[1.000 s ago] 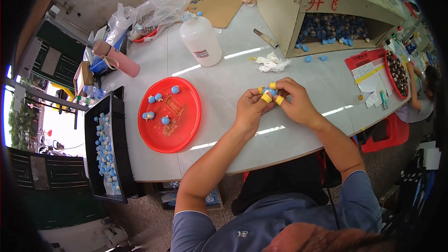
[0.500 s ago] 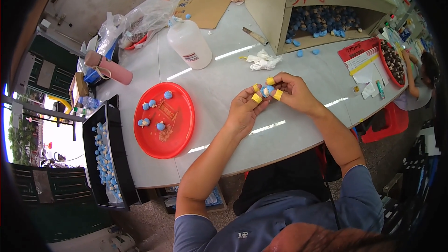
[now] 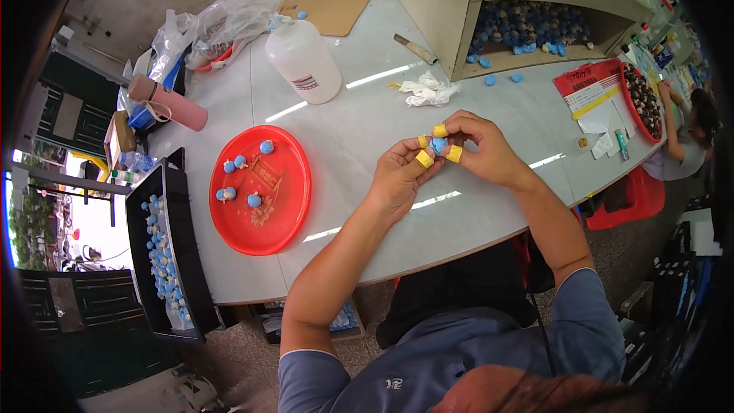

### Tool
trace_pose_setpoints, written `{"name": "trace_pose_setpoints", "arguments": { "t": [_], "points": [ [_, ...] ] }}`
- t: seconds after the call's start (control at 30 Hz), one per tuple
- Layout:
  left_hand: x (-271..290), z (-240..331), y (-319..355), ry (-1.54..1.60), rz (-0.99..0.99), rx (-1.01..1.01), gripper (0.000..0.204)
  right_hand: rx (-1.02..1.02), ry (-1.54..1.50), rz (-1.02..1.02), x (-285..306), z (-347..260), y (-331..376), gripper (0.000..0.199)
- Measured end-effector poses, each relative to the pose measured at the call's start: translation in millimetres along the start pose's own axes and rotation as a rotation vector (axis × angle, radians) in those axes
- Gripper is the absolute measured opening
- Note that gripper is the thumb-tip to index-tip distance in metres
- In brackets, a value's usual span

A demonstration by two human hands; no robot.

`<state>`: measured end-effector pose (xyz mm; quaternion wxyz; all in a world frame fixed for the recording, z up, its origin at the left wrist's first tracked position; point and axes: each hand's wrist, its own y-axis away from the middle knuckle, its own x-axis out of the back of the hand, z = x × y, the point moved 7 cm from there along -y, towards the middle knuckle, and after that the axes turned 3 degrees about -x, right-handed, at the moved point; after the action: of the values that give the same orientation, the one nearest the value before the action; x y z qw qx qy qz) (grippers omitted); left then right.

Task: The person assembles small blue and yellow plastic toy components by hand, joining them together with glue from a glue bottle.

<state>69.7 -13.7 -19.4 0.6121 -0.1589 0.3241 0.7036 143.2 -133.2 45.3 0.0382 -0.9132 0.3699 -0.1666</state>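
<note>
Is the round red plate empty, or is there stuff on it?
Not empty, but not full: a few small blue pieces sit on the red plate, with bare red around them.

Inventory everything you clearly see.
Small round piece: 1, blue, held centrally
Round plastic tray: 1, red, left
Small pieces: about five, blue, on tray
Rectangular bin: 1, black, far left
Plastic bottle: 1, whitish, behind tray
Cylindrical flask: 1, pink, left
Crumpled soft thing: 1, white, upper centre
Flat cardboard: 1, brown, back
Boxy open cabinet: 1, beige, back right
Round bowl: 1, red, right
Another person: 1, grey-clad, far right
Left hand: 1, partly yellow-wrapped, holding piece
Right hand: 1, partly yellow-wrapped, holding piece
</note>
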Motion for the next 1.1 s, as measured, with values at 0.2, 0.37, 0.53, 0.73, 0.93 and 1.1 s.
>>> {"name": "trace_pose_setpoints", "arguments": {
  "t": [0.2, 0.37, 0.53, 0.73, 0.93, 1.1],
  "points": [
    [-1.5, 0.5, -0.5, -0.018, 0.015, 0.005, 0.021, 0.004, -0.029, 0.027, 1.8, -0.4, -0.6, 0.019],
    [-0.8, -0.6, -0.8, -0.031, -0.005, -0.025, 0.02, 0.002, 0.01, -0.002, 2.5, -0.5, 0.4, 0.02],
    [-0.9, -1.1, 0.3, -0.066, -0.001, -0.05, 0.018, 0.019, 0.028, 0.012, 3.7, -1.3, 1.6, 0.018],
    [-2.5, 1.6, 0.8, -0.101, 0.012, -0.055, 0.018, 0.021, 0.083, -0.02, 2.5, -1.8, 1.8, 0.019],
    [-4.2, 4.3, 2.8, -0.033, 0.004, 0.022, 0.022, -0.192, -0.134, -0.026, -1.0, 13.4, 0.8, 0.017],
    [-7.6, 1.8, 5.1, -0.088, 0.026, 0.081, 0.03, -0.529, -0.429, -0.057, -10.0, 26.0, 8.9, 0.018]
  ]
}}
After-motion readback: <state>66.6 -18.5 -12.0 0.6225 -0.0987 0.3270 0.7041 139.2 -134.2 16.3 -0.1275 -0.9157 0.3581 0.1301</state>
